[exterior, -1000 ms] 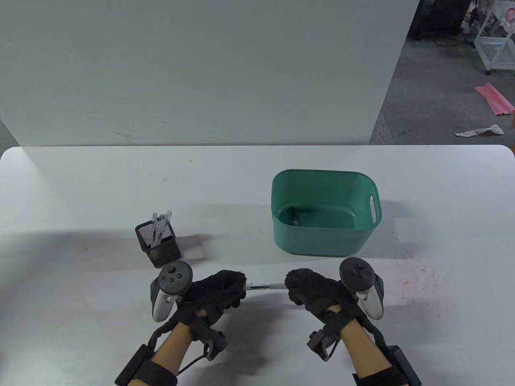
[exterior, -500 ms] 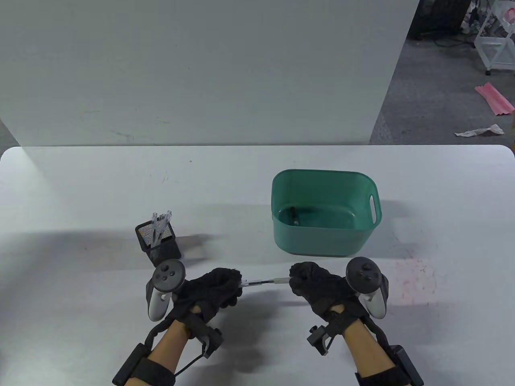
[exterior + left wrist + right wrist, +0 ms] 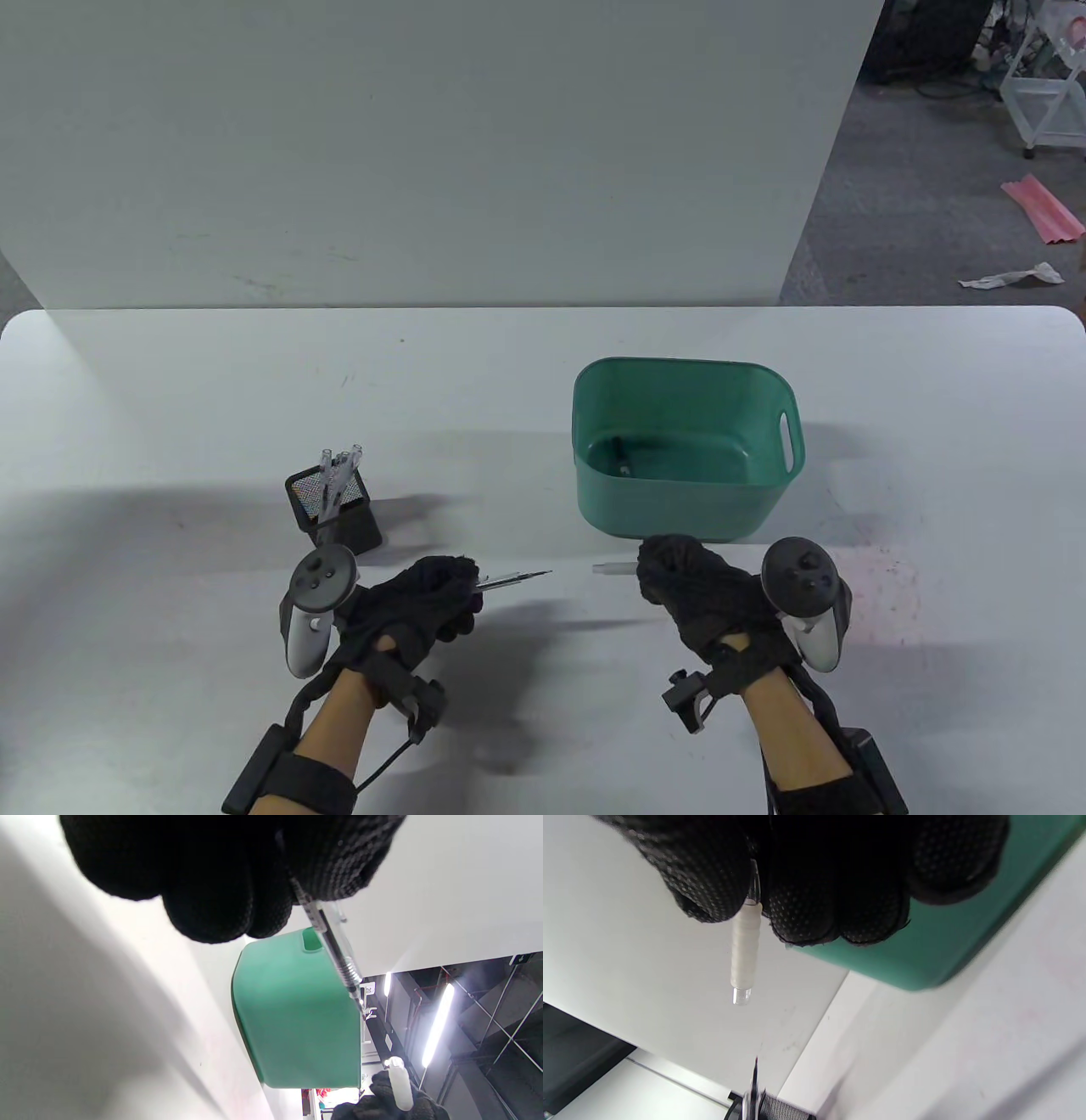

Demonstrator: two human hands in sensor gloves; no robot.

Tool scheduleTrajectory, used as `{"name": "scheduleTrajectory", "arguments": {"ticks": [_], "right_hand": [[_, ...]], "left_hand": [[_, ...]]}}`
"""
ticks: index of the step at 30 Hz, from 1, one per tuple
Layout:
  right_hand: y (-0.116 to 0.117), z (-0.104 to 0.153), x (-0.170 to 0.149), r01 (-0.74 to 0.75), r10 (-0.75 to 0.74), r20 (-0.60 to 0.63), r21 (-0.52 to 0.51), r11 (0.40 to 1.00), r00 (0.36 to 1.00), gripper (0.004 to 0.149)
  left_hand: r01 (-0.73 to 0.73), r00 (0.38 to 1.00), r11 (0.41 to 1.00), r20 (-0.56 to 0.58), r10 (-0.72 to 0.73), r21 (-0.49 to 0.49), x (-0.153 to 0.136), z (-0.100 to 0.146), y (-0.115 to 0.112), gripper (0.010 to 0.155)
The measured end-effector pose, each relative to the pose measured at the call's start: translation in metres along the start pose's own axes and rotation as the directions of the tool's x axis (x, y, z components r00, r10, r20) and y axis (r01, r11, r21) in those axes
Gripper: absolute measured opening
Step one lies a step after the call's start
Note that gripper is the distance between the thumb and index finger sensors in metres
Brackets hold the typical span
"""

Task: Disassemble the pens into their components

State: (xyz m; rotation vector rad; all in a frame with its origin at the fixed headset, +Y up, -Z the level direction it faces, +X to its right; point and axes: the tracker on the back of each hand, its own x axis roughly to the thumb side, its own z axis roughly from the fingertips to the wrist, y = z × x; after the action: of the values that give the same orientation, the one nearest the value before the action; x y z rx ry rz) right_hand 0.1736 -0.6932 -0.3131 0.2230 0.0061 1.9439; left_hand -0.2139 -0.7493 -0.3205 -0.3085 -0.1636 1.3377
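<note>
My left hand [image 3: 424, 598] grips the clear rear half of a pen with the refill and its spring [image 3: 513, 580] sticking out to the right; the left wrist view shows the refill [image 3: 335, 950] pointing away from the fingers. My right hand [image 3: 691, 590] grips the pen's front barrel with its white grip [image 3: 612, 568], which shows in the right wrist view [image 3: 745, 950] poking out between the fingers. The two halves are apart, with a gap between them. Both hands hover above the table's front.
A green bin [image 3: 684, 509] stands just behind my right hand, with a dark pen part inside [image 3: 624, 458]. A black mesh pen cup [image 3: 335, 509] with several clear pens stands behind my left hand. A white wall panel rises behind the table.
The hands have moved apart, left hand to the left and right hand to the right. The pen, whole a second ago, has come apart into two halves.
</note>
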Motion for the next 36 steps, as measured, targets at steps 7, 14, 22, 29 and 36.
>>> {"name": "scheduleTrajectory", "arguments": {"ticks": [7,14,22,29,36], "right_hand": [[-0.033,-0.021,0.047,-0.302,0.312,-0.002,-0.265,0.916,0.950,0.047],[-0.047,-0.068,0.065,-0.560,0.517,-0.215,-0.313,0.767,0.829,0.047],[-0.035,-0.104,0.061,-0.677,0.577,-0.394,-0.186,0.712,0.715,0.047],[-0.022,-0.104,0.066,-0.645,0.585,-0.287,-0.203,0.737,0.759,0.053],[-0.004,-0.063,0.093,-0.590,0.626,0.070,-0.271,0.761,0.776,0.052]], "left_hand": [[0.006,1.000,0.998,-0.004,-0.005,0.059,0.007,0.004,0.006,0.043],[0.026,1.000,0.996,0.003,-0.027,0.083,0.012,0.007,0.008,0.043],[0.046,0.999,0.995,0.007,-0.047,0.093,0.014,0.008,0.010,0.043],[0.102,0.995,0.989,0.005,-0.103,0.103,0.014,0.008,0.013,0.043],[0.139,0.990,0.985,-0.014,-0.139,0.104,0.011,0.006,0.011,0.043]]}}
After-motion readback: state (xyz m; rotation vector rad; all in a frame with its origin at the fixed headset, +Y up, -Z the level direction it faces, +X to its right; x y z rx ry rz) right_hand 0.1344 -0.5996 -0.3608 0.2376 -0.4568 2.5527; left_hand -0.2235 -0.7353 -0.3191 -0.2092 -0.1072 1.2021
